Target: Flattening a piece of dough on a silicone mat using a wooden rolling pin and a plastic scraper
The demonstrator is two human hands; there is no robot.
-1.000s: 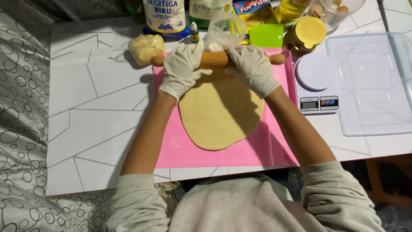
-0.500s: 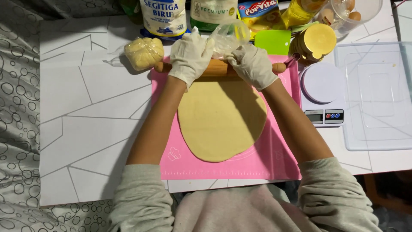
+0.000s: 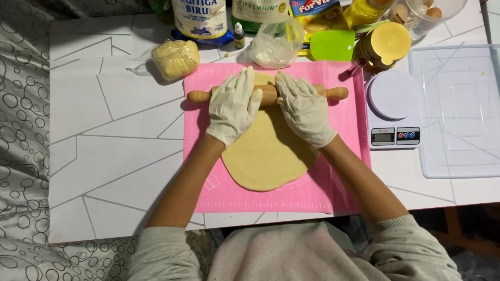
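Two gloved hands — left hand [image 3: 234, 106], right hand [image 3: 304, 108] — lie open, palms flat on the wooden rolling pin [image 3: 268, 94] across the far end of the dough sheet [image 3: 268, 153] on the pink mat [image 3: 333, 177].

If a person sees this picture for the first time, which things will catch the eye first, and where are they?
The bright pink mat in the middle of the white table stands out first, with a flat yellow sheet of dough on it. At the dough's far end, the left hand and right hand, both in white gloves, press flat on a wooden rolling pin. A white kitchen scale sits just right of the mat.
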